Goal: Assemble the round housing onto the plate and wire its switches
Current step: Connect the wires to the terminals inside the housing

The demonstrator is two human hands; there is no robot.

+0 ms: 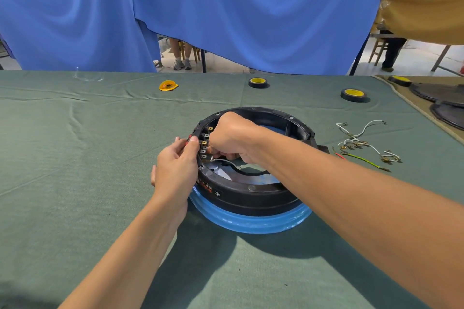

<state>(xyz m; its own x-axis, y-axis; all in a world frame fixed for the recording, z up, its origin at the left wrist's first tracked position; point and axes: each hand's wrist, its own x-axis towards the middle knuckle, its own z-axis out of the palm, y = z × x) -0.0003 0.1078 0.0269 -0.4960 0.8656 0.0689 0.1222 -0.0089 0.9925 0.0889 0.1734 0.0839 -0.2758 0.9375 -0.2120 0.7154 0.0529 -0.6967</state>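
A black round housing (251, 195) sits on a blue-rimmed plate (251, 223) in the middle of the green cloth. A row of switch terminals (204, 144) lines the housing's inner left wall. My left hand (175, 168) grips the housing's left wall from outside, thumb on the rim beside the red switch buttons. My right hand (233, 138) reaches inside the ring, fingers pinched on a white wire (223, 160) close to the lowest terminals. The wire's end is hidden by my fingers.
Loose white wires (361, 142) and a green-yellow wire (361, 159) lie right of the housing. Two black tape rolls (258, 82) (353, 94) and a yellow wrapper (168, 85) lie farther back. Dark round parts (442, 100) sit at the right edge. A blue curtain hangs behind.
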